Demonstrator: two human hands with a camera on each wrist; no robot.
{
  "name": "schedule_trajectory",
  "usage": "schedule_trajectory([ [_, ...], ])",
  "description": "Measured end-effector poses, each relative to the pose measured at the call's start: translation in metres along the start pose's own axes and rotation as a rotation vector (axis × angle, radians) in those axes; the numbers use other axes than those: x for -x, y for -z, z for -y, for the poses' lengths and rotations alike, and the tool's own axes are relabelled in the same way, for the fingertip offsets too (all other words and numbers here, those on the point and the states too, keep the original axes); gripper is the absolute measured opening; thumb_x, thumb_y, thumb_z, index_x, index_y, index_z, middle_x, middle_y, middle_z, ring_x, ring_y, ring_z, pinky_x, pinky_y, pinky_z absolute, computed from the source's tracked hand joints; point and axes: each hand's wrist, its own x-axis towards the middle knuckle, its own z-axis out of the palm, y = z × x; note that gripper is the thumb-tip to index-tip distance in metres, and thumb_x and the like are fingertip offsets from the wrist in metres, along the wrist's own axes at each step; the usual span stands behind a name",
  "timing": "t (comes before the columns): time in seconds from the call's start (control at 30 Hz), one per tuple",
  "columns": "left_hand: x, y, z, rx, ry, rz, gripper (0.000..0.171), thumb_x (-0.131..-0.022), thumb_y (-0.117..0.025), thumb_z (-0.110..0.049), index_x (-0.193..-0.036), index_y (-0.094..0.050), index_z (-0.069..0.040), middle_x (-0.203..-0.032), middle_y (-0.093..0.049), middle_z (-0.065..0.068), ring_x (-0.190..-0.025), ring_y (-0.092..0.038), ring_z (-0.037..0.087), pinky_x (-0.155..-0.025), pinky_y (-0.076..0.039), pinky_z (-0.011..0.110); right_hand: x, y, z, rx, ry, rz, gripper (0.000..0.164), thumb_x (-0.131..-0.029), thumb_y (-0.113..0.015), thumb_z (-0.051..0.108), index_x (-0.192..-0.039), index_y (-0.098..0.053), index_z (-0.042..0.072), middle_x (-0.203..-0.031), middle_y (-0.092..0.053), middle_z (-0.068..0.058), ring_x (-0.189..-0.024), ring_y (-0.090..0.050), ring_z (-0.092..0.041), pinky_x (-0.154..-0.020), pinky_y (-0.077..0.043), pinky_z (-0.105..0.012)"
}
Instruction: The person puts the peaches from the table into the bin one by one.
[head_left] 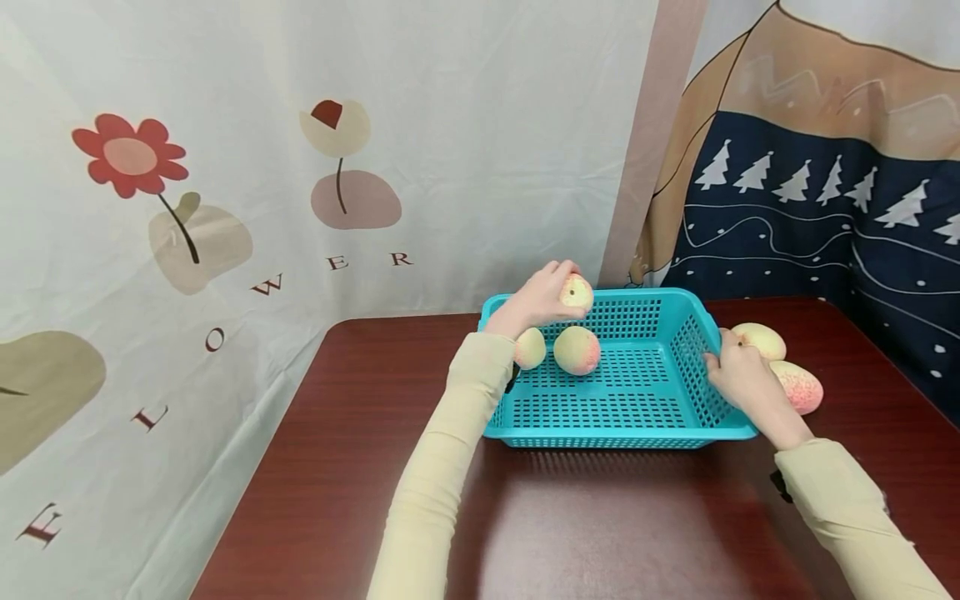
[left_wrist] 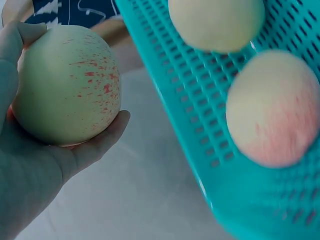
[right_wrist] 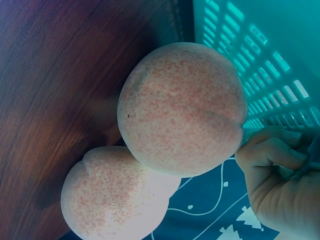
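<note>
My left hand [head_left: 538,298] grips a pale peach [head_left: 577,292] with a small dark spot, over the back rim of a turquoise plastic basket [head_left: 630,387]. In the left wrist view thumb and fingers wrap round this peach [left_wrist: 70,87], whose side has red flecks. Two more peaches, one of them blushed pink [head_left: 577,350], lie in the basket's left part. On the right, my right hand [head_left: 744,379] holds the basket's right rim, fingers curled over it. Just outside that wall rest a yellowish peach [head_left: 761,340] and a pinker peach [head_left: 798,387], partly behind the hand.
The basket stands near the back of a dark red-brown table [head_left: 390,417]. Behind it hangs a white cloth [head_left: 480,150] printed with flowers and letters. A navy cloth [head_left: 795,225] with white trees hangs at the right.
</note>
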Motion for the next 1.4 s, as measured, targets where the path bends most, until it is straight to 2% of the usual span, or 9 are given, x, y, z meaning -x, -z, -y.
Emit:
schedule_trajectory([
  [0.17,-0.008,-0.014,-0.013,0.01,-0.027,0.042,0.052,-0.079,-0.064,-0.034,-0.123,-0.042,-0.017,-0.116,-0.047,0.006,-0.089,-0.048,0.017,-0.074,-0.042,0.028,0.0,0.001,0.001,-0.004,0.008,0.001,0.054,-0.093,-0.042,0.012,-0.132,-0.022,-0.02,-0.102,-0.051,-0.046,-0.072,-0.062,-0.048,-0.052,-0.051,-0.048],
  [0.4,-0.018,-0.03,-0.023,0.04,-0.058,0.104,0.053,-0.081,-0.064,-0.034,-0.126,-0.04,-0.016,-0.119,-0.047,0.006,-0.094,-0.048,0.015,-0.078,-0.042,0.026,0.0,0.001,0.002,0.001,0.001,0.001,0.055,-0.093,-0.042,0.012,-0.132,-0.022,-0.021,-0.101,-0.051,-0.046,-0.072,-0.062,-0.048,-0.051,-0.051,-0.047],
  [0.57,-0.021,-0.038,-0.029,0.058,-0.073,0.147,0.056,-0.082,-0.063,-0.034,-0.129,-0.039,-0.015,-0.12,-0.046,0.006,-0.093,-0.048,0.015,-0.078,-0.041,0.024,0.0,0.001,0.002,0.003,0.0,0.01,0.055,-0.094,-0.041,0.012,-0.133,-0.02,-0.021,-0.098,-0.052,-0.045,-0.066,-0.063,-0.044,-0.044,-0.05,-0.039],
  [0.63,-0.023,-0.043,-0.03,0.052,-0.08,0.166,0.056,-0.082,-0.063,-0.035,-0.129,-0.039,-0.015,-0.119,-0.046,0.005,-0.093,-0.048,0.014,-0.078,-0.041,0.023,-0.001,0.001,0.001,0.006,-0.001,0.015,0.056,-0.094,-0.04,0.013,-0.133,-0.02,-0.022,-0.097,-0.053,-0.044,-0.065,-0.063,-0.043,-0.043,-0.049,-0.036],
  [0.83,-0.026,-0.055,-0.038,0.014,-0.12,0.212,0.055,-0.082,-0.063,-0.035,-0.128,-0.04,-0.015,-0.121,-0.047,0.005,-0.097,-0.047,0.013,-0.079,-0.039,0.022,-0.001,0.001,0.002,0.02,-0.014,0.025,0.056,-0.094,-0.04,0.013,-0.133,-0.02,-0.021,-0.102,-0.051,-0.045,-0.068,-0.063,-0.043,-0.046,-0.05,-0.038],
  [0.97,-0.03,-0.062,-0.042,0.012,-0.106,0.228,0.056,-0.082,-0.064,-0.037,-0.128,-0.04,-0.017,-0.122,-0.047,0.003,-0.099,-0.047,0.011,-0.08,-0.039,0.022,-0.001,0.001,0.002,0.016,-0.01,0.019,0.055,-0.094,-0.041,0.013,-0.132,-0.021,-0.021,-0.098,-0.053,-0.044,-0.065,-0.063,-0.042,-0.044,-0.049,-0.037],
  [1.1,-0.033,-0.071,-0.043,0.012,-0.071,0.252,0.055,-0.082,-0.064,-0.038,-0.128,-0.04,-0.02,-0.122,-0.046,0.001,-0.1,-0.045,0.011,-0.08,-0.039,0.022,0.0,0.0,0.001,0.004,0.002,0.012,0.055,-0.094,-0.041,0.012,-0.132,-0.021,-0.021,-0.093,-0.055,-0.043,-0.064,-0.063,-0.043,-0.046,-0.05,-0.04],
  [1.4,-0.037,-0.083,-0.042,0.01,-0.056,0.279,0.055,-0.082,-0.064,-0.038,-0.129,-0.042,-0.018,-0.121,-0.048,0.002,-0.1,-0.047,0.011,-0.081,-0.039,0.022,-0.001,0.0,0.0,0.011,0.01,-0.007,0.055,-0.093,-0.043,0.012,-0.132,-0.022,-0.022,-0.098,-0.052,-0.045,-0.068,-0.062,-0.046,-0.049,-0.05,-0.045],
])
